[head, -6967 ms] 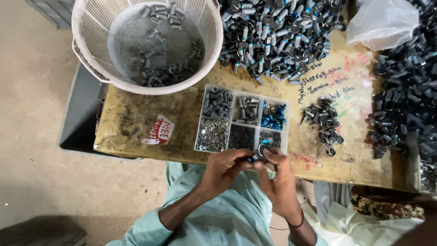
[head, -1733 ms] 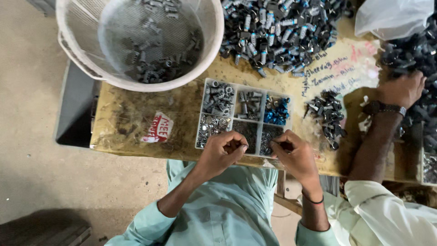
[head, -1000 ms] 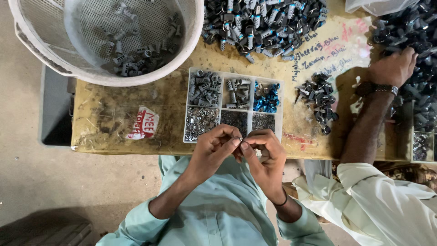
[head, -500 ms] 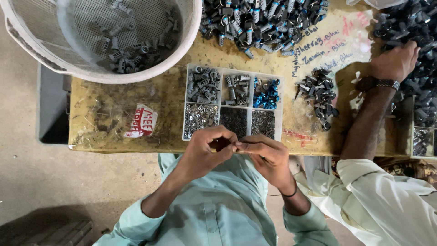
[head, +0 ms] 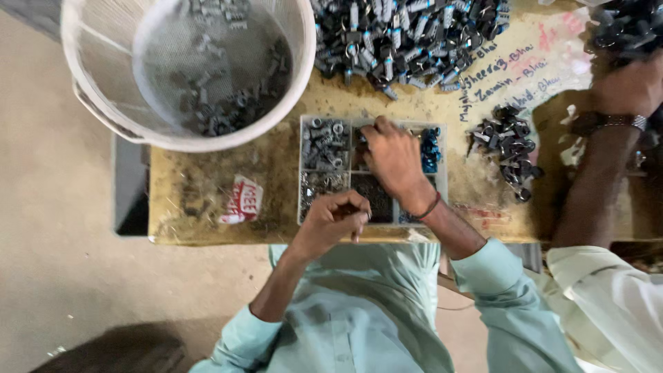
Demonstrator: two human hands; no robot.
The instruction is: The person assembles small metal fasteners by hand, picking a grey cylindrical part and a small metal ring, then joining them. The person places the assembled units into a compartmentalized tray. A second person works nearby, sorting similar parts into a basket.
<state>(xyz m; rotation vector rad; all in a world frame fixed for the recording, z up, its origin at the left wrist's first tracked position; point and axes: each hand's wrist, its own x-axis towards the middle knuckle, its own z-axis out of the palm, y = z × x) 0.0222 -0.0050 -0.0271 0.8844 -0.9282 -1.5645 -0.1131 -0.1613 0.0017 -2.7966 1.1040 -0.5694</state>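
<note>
Your right hand [head: 392, 157] is stretched forward over the divided parts tray [head: 319, 215], which sits at the near edge of the surface [head: 193, 200], roughly midway along it. The fingertips dip into the far middle compartment, but whether they have pinched a part or are only feeling for one is hidden by the back of the hand. Your left hand [head: 333, 222] hangs at the near edge of the tray with the fingers curled in against the thumb, clenched as if on something small; the piece itself is too small to make out.

The main risk I see is at that near edge. The left hand holds its position just over the lip of the surface, so anything that slips from those fingers would likely miss the tray and land in your lap or on the floor.

The right wrist crosses low over the near compartments; a dragged cuff or the wristband [head: 429, 206] could flick small pieces from one compartment into the next and mix the sorts.

The white mesh basket [head: 103, 103] overhangs the far left corner and could tip if the surface is bumped.

A co-worker's arm [head: 599, 181] reaches in along the right edge near a small heap of dark parts [head: 510, 146]; elbows could meet there.
</note>
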